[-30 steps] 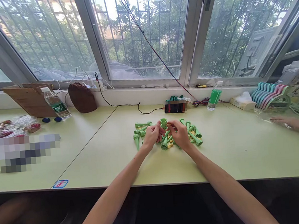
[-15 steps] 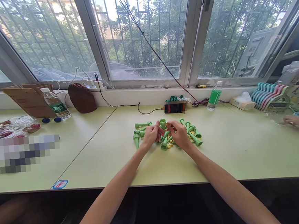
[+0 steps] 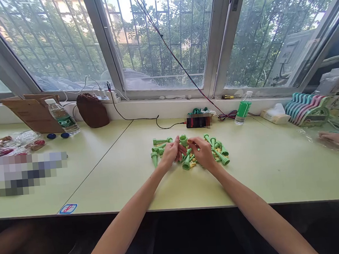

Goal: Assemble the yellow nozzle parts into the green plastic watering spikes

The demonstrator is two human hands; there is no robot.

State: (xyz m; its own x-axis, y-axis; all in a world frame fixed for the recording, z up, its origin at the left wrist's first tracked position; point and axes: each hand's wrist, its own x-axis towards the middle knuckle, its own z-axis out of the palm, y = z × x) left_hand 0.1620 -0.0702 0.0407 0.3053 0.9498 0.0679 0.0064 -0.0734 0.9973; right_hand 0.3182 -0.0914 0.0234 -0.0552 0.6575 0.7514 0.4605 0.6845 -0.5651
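Observation:
My left hand point(image 3: 171, 152) is closed around a green plastic watering spike point(image 3: 183, 140), its wide open end facing up. Close by on the right, the fingertips of my right hand point(image 3: 201, 151) pinch a small yellow piece point(image 3: 189, 141) against or beside the spike's rim; I cannot tell whether it touches. Under and around both hands lies a pile of similar green cone-shaped spikes point(image 3: 222, 159). Among them are scattered small yellow pieces point(image 3: 193, 164), partly covered by the spikes and my hands.
A phone point(image 3: 198, 121) with a cable lies behind the pile. Water bottles stand at back right point(image 3: 243, 108) and back left point(image 3: 63, 119). A tissue box point(image 3: 275, 116) and hangers point(image 3: 307, 108) are at right, near another person's hand point(image 3: 333, 137). Wrapped items point(image 3: 15, 145) lie at left.
The green spike in my left hand and the fingers of my right hand have shifted very slightly left. Both hands keep their hold. The other person's hand at right has moved slightly left.

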